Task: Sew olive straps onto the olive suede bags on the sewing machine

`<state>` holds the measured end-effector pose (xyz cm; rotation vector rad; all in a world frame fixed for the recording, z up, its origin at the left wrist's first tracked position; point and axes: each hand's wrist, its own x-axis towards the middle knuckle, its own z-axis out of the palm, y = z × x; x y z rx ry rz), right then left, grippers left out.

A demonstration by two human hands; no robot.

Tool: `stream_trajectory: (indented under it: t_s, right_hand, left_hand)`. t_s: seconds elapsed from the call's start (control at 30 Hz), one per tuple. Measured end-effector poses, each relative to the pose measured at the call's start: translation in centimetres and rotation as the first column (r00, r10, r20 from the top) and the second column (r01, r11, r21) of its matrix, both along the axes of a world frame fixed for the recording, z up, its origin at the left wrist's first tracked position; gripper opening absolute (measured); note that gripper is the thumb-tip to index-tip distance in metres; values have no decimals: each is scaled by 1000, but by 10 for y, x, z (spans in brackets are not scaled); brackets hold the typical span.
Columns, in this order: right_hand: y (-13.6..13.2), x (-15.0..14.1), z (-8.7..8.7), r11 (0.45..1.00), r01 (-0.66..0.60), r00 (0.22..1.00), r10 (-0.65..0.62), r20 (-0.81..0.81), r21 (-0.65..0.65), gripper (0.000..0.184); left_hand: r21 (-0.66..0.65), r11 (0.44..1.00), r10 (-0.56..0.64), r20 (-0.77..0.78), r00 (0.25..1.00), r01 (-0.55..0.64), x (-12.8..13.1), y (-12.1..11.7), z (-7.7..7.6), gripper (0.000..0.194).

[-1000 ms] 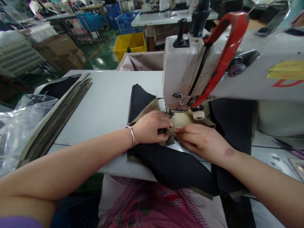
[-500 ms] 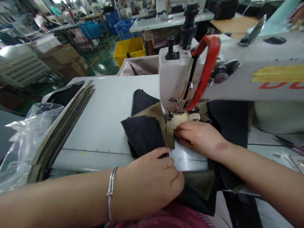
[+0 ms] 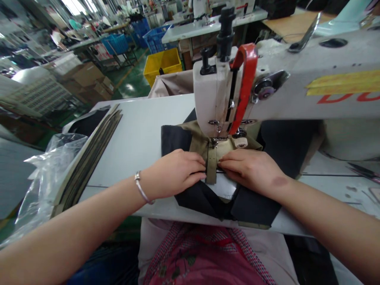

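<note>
A dark navy and olive-khaki fabric piece [image 3: 204, 200] lies under the needle area of a white sewing machine [image 3: 208, 99]. A narrow olive strip [image 3: 211, 168] with small holes runs toward me from the presser foot [image 3: 213, 143]. My left hand [image 3: 178, 172], with a silver bracelet at the wrist, grips the fabric left of the strip, fingers together. To the strip's right, my right hand [image 3: 246, 166] has its fingertips bunched on the fabric close to the presser foot. Both thumbs' exact hold is partly hidden.
A stack of olive and dark fabric pieces [image 3: 89, 158] lies along the table's left side beside clear plastic [image 3: 50, 170]. Scissors [image 3: 363, 172] rest at the right. Beyond the table stand a yellow crate [image 3: 162, 65] and cardboard boxes [image 3: 86, 77].
My left hand has moved up and left from the front edge to the strip's left side. The folded dark fabric is now spread out flatter. My right hand stays almost in place.
</note>
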<state>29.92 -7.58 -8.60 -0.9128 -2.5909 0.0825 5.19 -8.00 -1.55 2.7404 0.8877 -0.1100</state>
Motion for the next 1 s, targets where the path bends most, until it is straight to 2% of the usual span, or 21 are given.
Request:
stream_trajectory:
  t_s: [0.1, 0.23, 0.27, 0.4, 0.5, 0.73, 1.0]
  right_hand:
    - [2, -2, -1, 1000, 2, 999, -1, 47, -11, 28]
    - [9, -9, -5, 998, 53, 997, -52, 53, -20, 23]
    - [11, -10, -5, 997, 73, 996, -71, 47, -25, 22]
    - [14, -13, -8, 991, 133, 991, -133, -7, -31, 21]
    - [14, -11, -10, 991, 133, 990, -134, -47, -23, 23]
    - [15, -9, -13, 981, 184, 979, -188, -78, -66, 25]
    - [14, -9, -12, 981, 189, 980, -192, -62, -49, 27]
  left_hand:
    - [162, 987, 22, -21, 1000, -18, 10, 9, -20, 24]
    - [202, 975, 86, 64, 994, -98, 10, 19, -35, 47]
    - [202, 973, 96, 88, 991, -112, 11, 21, -37, 47]
    - [217, 965, 112, 170, 979, -148, 16, 28, -45, 22]
    - [183, 965, 136, 259, 956, -187, 19, 33, -51, 22]
    - [101, 971, 170, 356, 919, -218, 17, 39, -55, 18]
    - [111, 970, 164, 369, 915, -218, 17, 39, -57, 17]
